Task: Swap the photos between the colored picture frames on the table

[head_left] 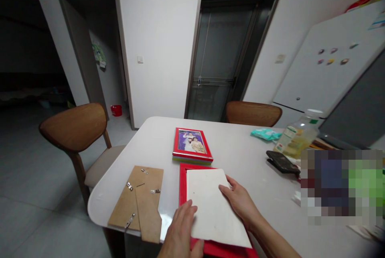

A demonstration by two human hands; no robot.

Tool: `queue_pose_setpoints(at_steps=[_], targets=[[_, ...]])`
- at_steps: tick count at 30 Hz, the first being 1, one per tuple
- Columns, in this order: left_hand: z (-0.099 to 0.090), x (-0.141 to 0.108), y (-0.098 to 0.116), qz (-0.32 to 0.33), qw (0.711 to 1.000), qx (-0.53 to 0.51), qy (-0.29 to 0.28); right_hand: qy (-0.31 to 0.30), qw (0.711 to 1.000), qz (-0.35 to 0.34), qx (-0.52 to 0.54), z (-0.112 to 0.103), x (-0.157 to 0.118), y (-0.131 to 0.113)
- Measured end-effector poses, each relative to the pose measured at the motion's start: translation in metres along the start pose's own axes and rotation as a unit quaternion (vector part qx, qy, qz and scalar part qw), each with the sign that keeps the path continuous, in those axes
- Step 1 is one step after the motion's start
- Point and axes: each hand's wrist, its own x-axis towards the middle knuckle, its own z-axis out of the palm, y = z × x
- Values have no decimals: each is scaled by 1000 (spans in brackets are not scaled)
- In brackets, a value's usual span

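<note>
A white sheet (213, 206), perhaps paper or thin card, lies tilted over a red picture frame (183, 185) that is face down or open at the table's near edge. My right hand (240, 200) holds the sheet's right edge, thumb on top and fingers beneath. At its left edge rests my left hand (182, 230), fingers stretched out and touching the sheet and frame. To the left lies a brown frame backing board (132, 194) with metal clips and a fold-out stand. Beyond the sheet, stacked frames (192, 145) carry a red one with a photo of people on top.
The white table (234, 157) also bears a clear bottle (296, 135) of yellowish liquid, a teal packet (266, 134) and a dark wallet-like object (281, 162) on the right. Wooden chairs stand at the left (75, 127) and far side (254, 113). A blurred patch hides the right corner.
</note>
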Motion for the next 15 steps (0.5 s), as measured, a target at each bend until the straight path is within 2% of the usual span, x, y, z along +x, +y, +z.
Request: queue_pose_setpoints(at_steps=[4, 6, 8, 11, 13, 15], targets=[[4, -2, -6, 49, 997, 60, -22, -6, 995, -53, -84, 1, 9, 6], [6, -2, -8, 69, 993, 79, -46, -15, 980, -100, -169, 0, 10, 5], [6, -1, -8, 73, 989, 100, -82, -2, 945, -149, -293, -1, 9, 3], [8, 2, -5, 62, 981, 135, -128, 52, 858, -154, -487, 2, 6, 2], [10, 4, -4, 62, 977, 149, -137, 75, 809, -138, -567, 4, 6, 3], [10, 4, -3, 71, 977, 151, -130, 86, 783, -141, -599, 4, 6, 6]])
